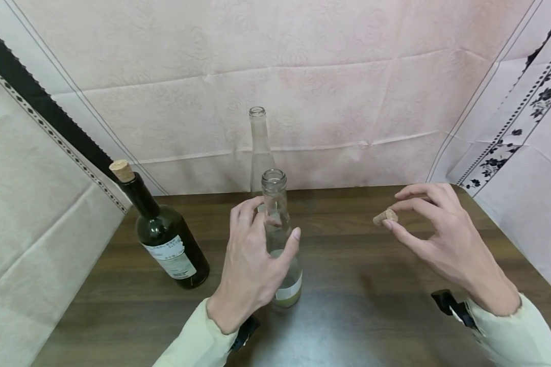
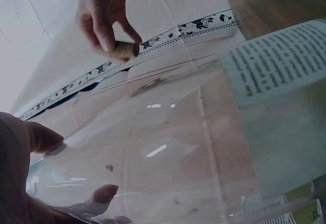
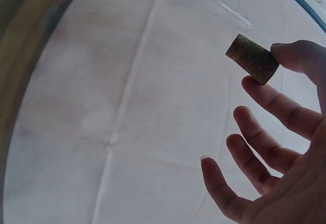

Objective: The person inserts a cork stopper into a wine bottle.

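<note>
My left hand [image 1: 254, 257] is round the shoulder of a clear glass bottle [image 1: 288, 278], thumb on its right side. In the left wrist view, fingertips [image 2: 105, 193] show through the glass of this bottle [image 2: 168, 132], and its mouth is uncorked in the head view. Off to the right, my right hand [image 1: 441, 237] pinches a cork [image 1: 385, 217] between thumb and fingertips, raised above the table. The right wrist view shows the cork [image 3: 253, 59] held at one end, with the other fingers spread and loosely bent.
A second clear bottle [image 1: 259, 137], uncorked, stands behind the first. To the left is a dark green bottle [image 1: 172, 244] with a cork [image 1: 122, 171] in its neck and a white label. The brown wooden table [image 1: 349, 316] is bordered by pale cloth [image 1: 340, 112].
</note>
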Tool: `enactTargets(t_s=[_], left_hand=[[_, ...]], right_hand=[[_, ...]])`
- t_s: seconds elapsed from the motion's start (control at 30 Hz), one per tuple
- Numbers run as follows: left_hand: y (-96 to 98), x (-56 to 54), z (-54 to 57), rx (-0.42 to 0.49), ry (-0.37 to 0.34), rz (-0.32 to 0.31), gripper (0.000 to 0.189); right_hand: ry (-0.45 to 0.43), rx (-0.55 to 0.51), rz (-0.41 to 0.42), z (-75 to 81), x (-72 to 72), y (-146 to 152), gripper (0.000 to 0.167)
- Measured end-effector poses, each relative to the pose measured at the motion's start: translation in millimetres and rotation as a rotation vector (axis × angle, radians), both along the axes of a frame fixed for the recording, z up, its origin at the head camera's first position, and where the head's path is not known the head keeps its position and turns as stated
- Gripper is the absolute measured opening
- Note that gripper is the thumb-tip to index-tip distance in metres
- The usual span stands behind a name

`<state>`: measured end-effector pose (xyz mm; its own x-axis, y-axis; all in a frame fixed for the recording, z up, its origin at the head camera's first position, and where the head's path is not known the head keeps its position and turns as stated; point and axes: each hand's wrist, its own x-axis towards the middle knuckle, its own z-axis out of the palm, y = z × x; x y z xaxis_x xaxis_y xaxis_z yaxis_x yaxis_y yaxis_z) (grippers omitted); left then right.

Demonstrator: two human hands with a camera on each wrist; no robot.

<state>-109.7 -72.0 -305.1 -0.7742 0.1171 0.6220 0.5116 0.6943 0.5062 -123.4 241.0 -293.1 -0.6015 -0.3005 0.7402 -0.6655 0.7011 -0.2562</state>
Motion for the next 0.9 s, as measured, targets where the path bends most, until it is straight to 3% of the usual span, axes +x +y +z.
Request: enactTargets(t_s=[0.3, 0.47, 0.63, 0.9], left_hand=[[13.9, 2.0, -0.2, -0.004, -0.068, -0.04, 0.032], [20.8, 2.8, 0.2, 0.007, -0.065, -0.077, 0.029], [27.6, 2.4, 0.8, 0.012, -0.051, -0.11, 0.027], [39.3, 3.3, 0.8, 0.013, -0.06, -0.159, 0.025]], right_hand=[[0.006, -0.046, 0.002, 12.2, 0.6, -10, 0.023], [0.0, -0.074, 0.014, 21.7, 1.4, -18, 0.02], [0.056, -0.165, 0.056, 30.4, 0.0, -29, 0.01], [0.148, -0.331, 0.12, 49.0, 5.7, -53, 0.04]])
